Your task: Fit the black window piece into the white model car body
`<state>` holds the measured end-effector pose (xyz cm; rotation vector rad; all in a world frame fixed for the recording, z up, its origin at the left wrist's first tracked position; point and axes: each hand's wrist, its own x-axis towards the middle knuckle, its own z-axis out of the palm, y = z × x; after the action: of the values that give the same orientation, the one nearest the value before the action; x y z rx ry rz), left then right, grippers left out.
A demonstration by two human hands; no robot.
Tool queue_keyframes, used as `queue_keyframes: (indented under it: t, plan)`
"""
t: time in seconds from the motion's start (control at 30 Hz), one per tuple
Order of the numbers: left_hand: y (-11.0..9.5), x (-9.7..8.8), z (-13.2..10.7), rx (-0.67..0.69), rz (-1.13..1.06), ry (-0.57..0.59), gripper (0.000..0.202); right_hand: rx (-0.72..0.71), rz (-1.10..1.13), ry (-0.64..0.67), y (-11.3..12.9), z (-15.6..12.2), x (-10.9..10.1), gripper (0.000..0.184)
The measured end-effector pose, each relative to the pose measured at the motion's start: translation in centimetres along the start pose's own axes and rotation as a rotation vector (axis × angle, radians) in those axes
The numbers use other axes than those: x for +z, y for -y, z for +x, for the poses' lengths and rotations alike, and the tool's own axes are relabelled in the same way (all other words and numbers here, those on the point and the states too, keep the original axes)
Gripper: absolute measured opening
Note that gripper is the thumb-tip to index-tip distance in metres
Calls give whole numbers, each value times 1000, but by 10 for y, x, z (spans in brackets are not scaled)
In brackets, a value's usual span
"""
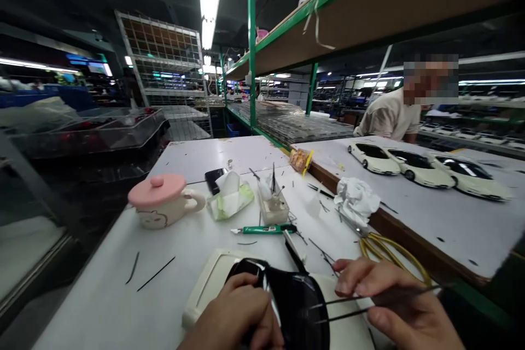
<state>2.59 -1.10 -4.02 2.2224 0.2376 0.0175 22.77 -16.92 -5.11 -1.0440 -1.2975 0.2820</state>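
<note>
My left hand point(233, 314) is closed around a glossy black plastic piece point(293, 303) that sits on a white model car body point(213, 279) at the near edge of the table. My right hand point(394, 303) pinches thin black tweezers point(369, 301), whose tips reach left to the black piece. A green utility knife point(266, 228) lies just beyond the car body. Several thin black strips point(156, 273) are scattered on the white table point(123, 284).
A pink-lidded mug point(162, 199), a tissue pack point(230, 197), a small white box of tools point(274, 205), crumpled tissue point(356, 199) and yellow-handled scissors point(389, 251) stand ahead. Three white model cars point(418, 167) sit on the raised bench at right, where another person point(389, 115) leans. A green shelf frame point(251, 38) rises behind.
</note>
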Motion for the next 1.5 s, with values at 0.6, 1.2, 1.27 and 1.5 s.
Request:
queue_keyframes:
  t: [0.6,1.2,1.27,1.5]
  plan:
    - [-43,-4,-15,-49,-131,-187,29,111,-49,103,-20,-35,11,13]
    - [-41,-1,-18,-67,-131,-172,24,131,-48,33,-17,-32,13,8]
    - [-41,-2,-18,-62,-127,-173,25,147,-41,-39,-16,-31,17,13]
    - [-42,-3,-18,-59,-121,-171,28,163,-23,-107,-12,-23,28,28]
